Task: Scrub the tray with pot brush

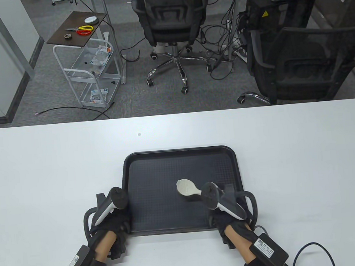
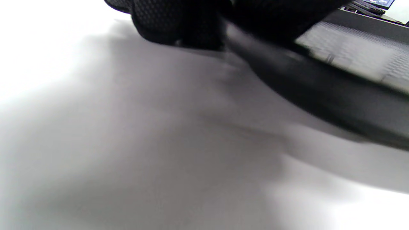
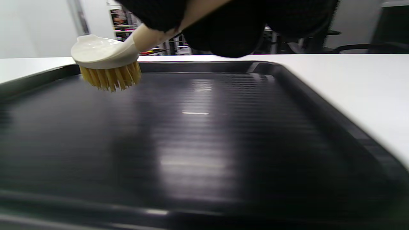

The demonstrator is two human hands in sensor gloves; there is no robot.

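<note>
A black tray lies on the white table in front of me. My right hand grips the handle of a white pot brush over the tray's middle right. In the right wrist view my right hand holds the brush with its yellow bristles down, at the tray floor. My left hand is at the tray's near left corner. In the blurred left wrist view its fingers grip the tray rim.
The white table spreads wide on both sides of the tray and behind it. Cables from my wrist units run off the table's front edge. Office chairs and a small cart stand on the floor beyond the table.
</note>
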